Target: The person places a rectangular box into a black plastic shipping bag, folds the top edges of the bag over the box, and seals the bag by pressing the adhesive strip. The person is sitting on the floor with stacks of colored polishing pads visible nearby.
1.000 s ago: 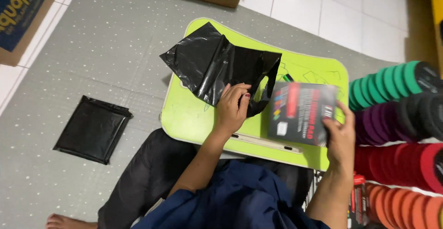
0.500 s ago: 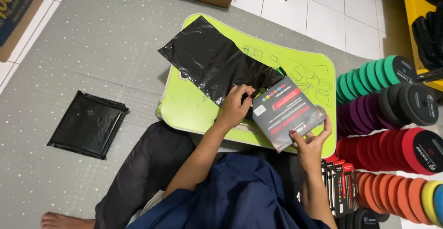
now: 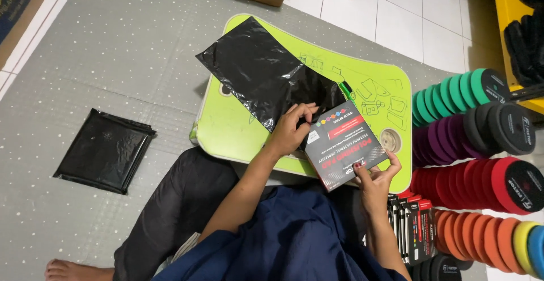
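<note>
Sitting on the grey floor, a person is using two hands. The left hand is pinching the open edge of one black plastic bag on the green lap table. The right hand is gripping one flat dark box with coloured dots, now nearer the bag than before. One more black bag is lying on the floor.

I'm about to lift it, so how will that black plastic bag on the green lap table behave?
The black plastic bag looks thin and crinkled, so it is probably floppy and very light. Its glossy film may be slippery. The left hand pinches its edge, where it would likely sag.
</note>
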